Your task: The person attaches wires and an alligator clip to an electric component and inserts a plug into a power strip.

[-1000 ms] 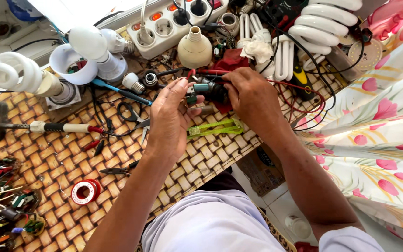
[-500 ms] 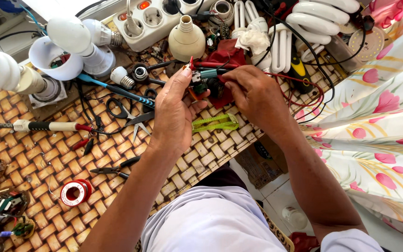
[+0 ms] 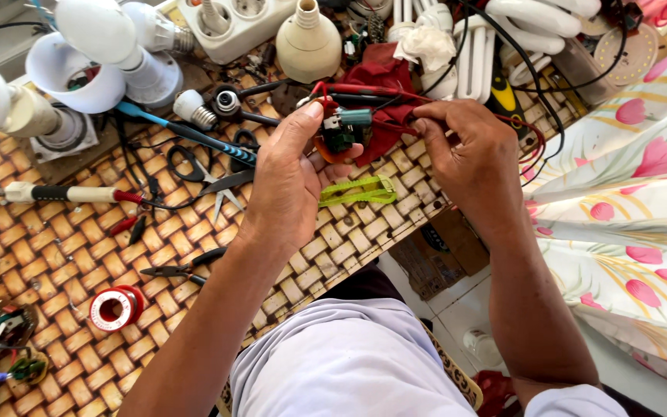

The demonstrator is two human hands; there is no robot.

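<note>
Above woven mat (image 3: 63,255), left hand (image 3: 291,181) pinches circuit board (image 3: 343,131)

My left hand (image 3: 287,185) is raised palm-down, wrist straight, thumb and fingers (image 3: 308,123) curled in a pinch at the tips. My right hand (image 3: 476,158) sits opposite, knuckles up, fingers bent inward toward the left. Both forearms are bare and angle in from my body, elbows bent
</note>
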